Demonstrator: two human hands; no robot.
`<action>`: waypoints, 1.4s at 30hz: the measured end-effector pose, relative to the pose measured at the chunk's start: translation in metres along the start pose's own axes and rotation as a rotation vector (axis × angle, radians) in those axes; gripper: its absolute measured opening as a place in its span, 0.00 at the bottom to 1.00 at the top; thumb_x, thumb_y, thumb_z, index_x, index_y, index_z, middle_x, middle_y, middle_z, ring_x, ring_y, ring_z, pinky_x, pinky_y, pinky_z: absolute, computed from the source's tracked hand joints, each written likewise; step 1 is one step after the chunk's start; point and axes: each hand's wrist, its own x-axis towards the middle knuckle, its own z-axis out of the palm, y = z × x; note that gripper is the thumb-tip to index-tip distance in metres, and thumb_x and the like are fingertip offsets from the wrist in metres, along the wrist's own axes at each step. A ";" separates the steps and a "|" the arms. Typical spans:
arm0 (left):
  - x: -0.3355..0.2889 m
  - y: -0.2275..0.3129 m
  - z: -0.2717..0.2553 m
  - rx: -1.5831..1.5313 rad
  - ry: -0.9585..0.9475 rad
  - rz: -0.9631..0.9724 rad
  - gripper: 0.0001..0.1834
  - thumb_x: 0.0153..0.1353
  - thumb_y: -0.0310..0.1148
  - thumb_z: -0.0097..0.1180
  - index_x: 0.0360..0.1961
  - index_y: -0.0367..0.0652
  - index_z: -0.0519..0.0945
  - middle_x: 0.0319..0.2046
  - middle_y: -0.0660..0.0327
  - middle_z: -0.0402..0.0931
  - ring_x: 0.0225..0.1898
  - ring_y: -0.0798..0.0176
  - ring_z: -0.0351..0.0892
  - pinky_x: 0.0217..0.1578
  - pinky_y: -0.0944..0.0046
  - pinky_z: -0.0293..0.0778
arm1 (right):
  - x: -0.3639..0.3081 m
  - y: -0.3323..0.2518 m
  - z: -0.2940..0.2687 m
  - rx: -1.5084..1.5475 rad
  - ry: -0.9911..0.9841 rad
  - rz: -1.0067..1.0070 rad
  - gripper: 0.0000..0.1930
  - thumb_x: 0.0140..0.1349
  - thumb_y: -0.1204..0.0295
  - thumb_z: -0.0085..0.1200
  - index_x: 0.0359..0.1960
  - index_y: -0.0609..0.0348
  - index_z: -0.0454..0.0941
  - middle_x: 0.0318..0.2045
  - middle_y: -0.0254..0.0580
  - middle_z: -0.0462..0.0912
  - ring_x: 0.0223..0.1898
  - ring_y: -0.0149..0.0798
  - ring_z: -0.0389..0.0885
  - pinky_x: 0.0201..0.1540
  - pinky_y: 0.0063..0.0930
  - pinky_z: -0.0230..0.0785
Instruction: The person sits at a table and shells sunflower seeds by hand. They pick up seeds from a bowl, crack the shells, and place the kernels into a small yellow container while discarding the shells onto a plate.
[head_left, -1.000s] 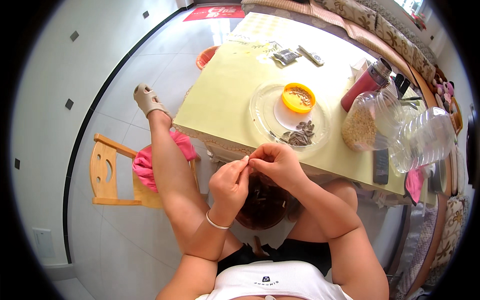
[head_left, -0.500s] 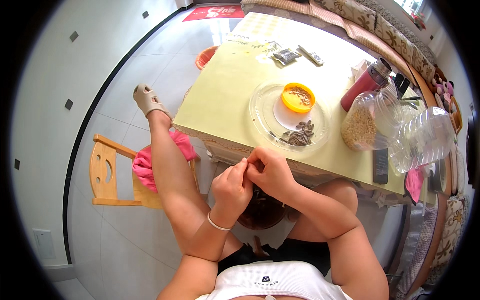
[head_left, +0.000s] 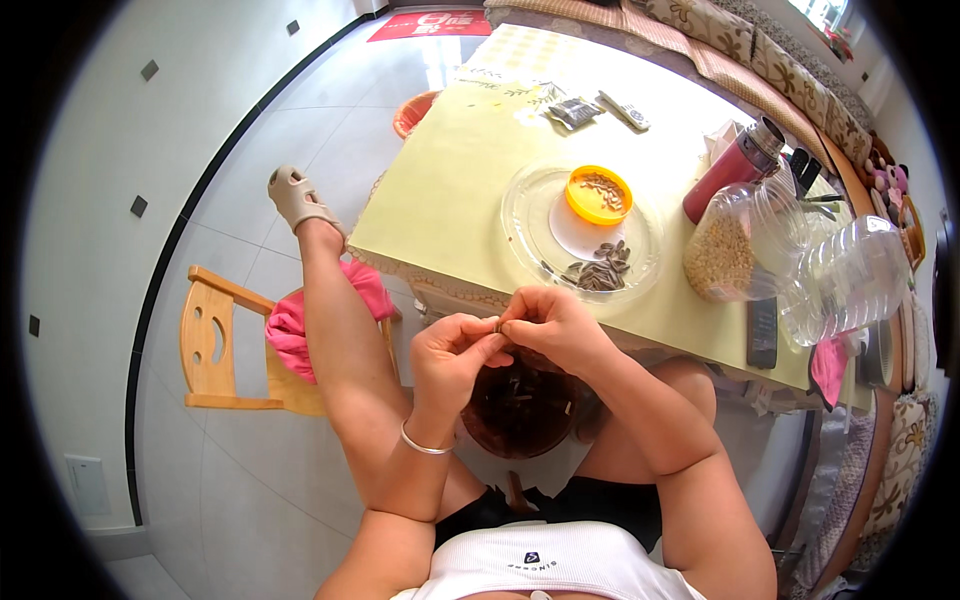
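My left hand and my right hand meet fingertip to fingertip just off the near edge of the table. Between their pinched fingers is a small dark sunflower seed, mostly covered. Beyond them on the table, a clear round plate carries a pile of unshelled sunflower seeds. On its far part sits a yellow round lid with pale kernels in it. Below my hands, between my knees, stands a dark brown bin with a few light bits inside.
On the table's right are a red thermos, a clear jar of pale grains, an empty clear plastic jar and a black remote. A white remote and a dark packet lie farther back. A wooden chair stands left.
My left hand has turned and its fingers have opened out from a tighter curl into a pinch. My wrists have spread slightly, and more of the bin shows below.
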 end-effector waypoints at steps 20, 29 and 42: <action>0.002 -0.003 0.001 -0.087 0.047 -0.019 0.04 0.59 0.17 0.60 0.36 0.33 0.82 0.29 0.58 0.83 0.26 0.68 0.83 0.29 0.73 0.80 | -0.004 -0.001 0.001 0.051 0.019 -0.018 0.05 0.61 0.75 0.57 0.32 0.66 0.79 0.24 0.31 0.80 0.26 0.21 0.74 0.29 0.19 0.68; 0.006 -0.015 -0.004 -0.189 0.056 -0.080 0.03 0.61 0.20 0.59 0.36 0.35 0.79 0.28 0.60 0.81 0.24 0.70 0.79 0.28 0.74 0.76 | -0.010 -0.007 0.012 -0.198 0.111 -0.161 0.03 0.58 0.78 0.57 0.31 0.67 0.79 0.21 0.36 0.80 0.24 0.23 0.74 0.27 0.20 0.69; 0.003 -0.011 0.000 0.004 0.017 0.036 0.03 0.63 0.23 0.60 0.37 0.36 0.78 0.28 0.65 0.79 0.26 0.75 0.74 0.29 0.78 0.70 | -0.007 -0.001 0.006 0.021 0.045 -0.081 0.03 0.57 0.78 0.57 0.30 0.65 0.77 0.20 0.36 0.79 0.23 0.22 0.75 0.26 0.20 0.68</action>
